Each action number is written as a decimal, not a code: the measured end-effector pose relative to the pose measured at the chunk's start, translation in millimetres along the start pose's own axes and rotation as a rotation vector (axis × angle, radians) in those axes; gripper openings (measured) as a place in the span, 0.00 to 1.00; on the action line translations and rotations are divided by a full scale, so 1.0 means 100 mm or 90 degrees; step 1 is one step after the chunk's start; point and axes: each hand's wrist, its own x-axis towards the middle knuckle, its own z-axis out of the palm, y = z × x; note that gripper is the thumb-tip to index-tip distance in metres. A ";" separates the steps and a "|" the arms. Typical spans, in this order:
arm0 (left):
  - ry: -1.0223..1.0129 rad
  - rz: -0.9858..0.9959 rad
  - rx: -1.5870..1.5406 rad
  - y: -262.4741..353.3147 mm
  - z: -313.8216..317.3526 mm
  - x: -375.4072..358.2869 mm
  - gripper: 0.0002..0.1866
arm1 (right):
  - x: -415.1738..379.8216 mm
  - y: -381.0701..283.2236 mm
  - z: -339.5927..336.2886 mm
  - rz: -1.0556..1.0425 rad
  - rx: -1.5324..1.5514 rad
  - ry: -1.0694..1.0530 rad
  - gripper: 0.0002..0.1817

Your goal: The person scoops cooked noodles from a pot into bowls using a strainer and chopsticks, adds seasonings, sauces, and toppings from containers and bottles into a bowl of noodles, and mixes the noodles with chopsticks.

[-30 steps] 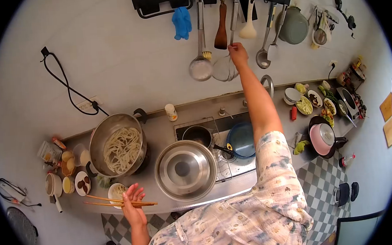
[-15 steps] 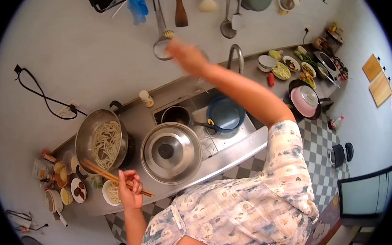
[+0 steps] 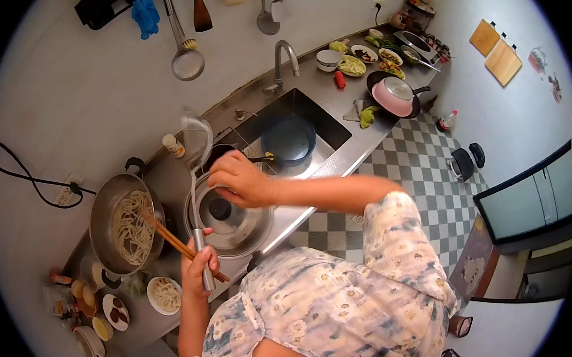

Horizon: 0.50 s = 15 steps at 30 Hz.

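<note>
My left hand grips wooden chopsticks and the metal handle of a long strainer, whose blurred round head is raised over the counter. The chopsticks' tips reach into a steel wok holding pale noodle-like strips. My right hand, fingers loosely bent and nothing visible in them, is above a domed steel lid, right of the strainer's shaft. A bowl of similar strips sits below the wok.
A blue basin is at the sink, under the faucet. A dark pot is partly hidden behind the strainer. Utensils, including a ladle, hang on the wall. Filled plates, a pink bowl and a pan stand right; small dishes stand lower left.
My right hand has come down from the hanging utensils to above the lid. My left hand now holds the strainer as well as the chopsticks. The view has shifted.
</note>
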 end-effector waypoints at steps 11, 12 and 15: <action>0.273 0.270 0.424 -0.13 -0.52 -0.46 0.15 | 0.40 -1.20 1.33 0.426 0.721 -0.204 0.09; 0.273 0.262 0.384 -0.12 -0.63 -0.63 0.14 | 0.47 -1.32 1.36 0.442 0.754 -0.210 0.08; 0.324 0.252 0.233 -0.12 -0.91 -1.00 0.14 | 0.86 -1.22 1.21 0.542 0.717 -0.364 0.14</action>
